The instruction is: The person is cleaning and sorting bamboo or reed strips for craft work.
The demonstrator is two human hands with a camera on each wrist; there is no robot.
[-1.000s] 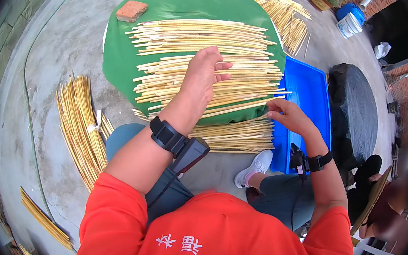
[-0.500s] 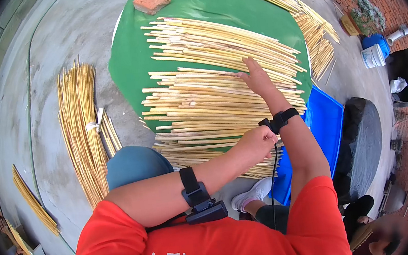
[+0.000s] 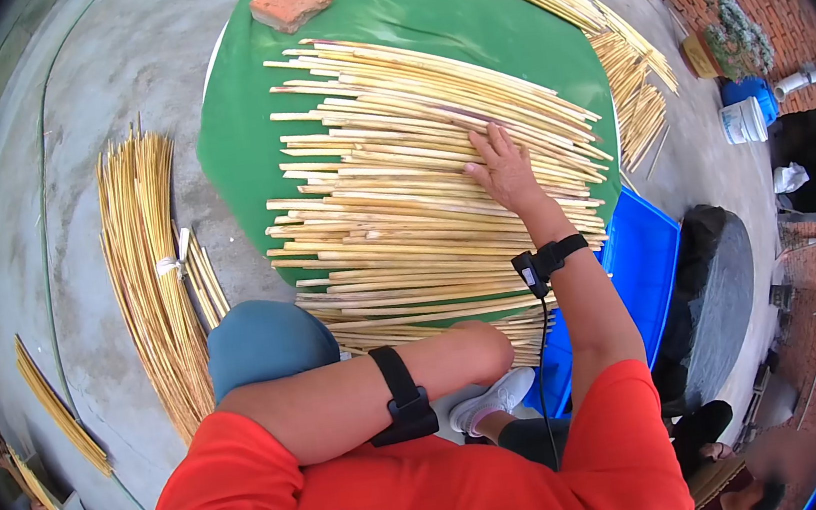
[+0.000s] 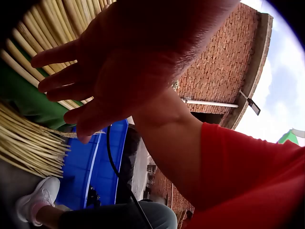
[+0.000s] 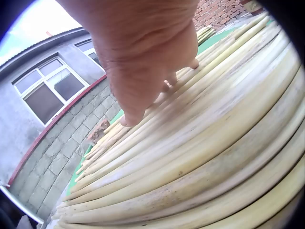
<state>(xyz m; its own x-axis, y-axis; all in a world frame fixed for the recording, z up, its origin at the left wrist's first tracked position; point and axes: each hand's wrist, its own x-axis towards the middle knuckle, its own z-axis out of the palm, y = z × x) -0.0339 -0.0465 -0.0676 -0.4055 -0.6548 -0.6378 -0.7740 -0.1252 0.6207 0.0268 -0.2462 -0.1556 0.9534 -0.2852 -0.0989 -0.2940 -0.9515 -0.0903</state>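
Note:
Long pale-yellow stalks (image 3: 398, 170) lie side by side across a round green-covered table (image 3: 237, 164). My right hand (image 3: 506, 171) rests on them, right of the middle, with its fingers spread. In the right wrist view its fingertips (image 5: 131, 120) touch the stalks. My left arm is folded across in front of my body. The left hand (image 3: 485, 352) is at the near side, over a lower layer of stalks (image 3: 377, 334), its fingers hidden in the head view. In the left wrist view the left hand (image 4: 105, 76) has loose, slightly bent fingers and holds nothing.
A brick (image 3: 293, 2) sits at the table's far left. A tied bundle of stalks (image 3: 144, 275) lies on the floor at left, and more stalks (image 3: 634, 78) are at far right. A blue bin (image 3: 647, 248) stands right of the table, beside a dark round object (image 3: 709, 291).
My left hand has drawn back from over the stalks toward my body. My right hand has moved from their right ends onto them. The gap between two groups of stalks has closed.

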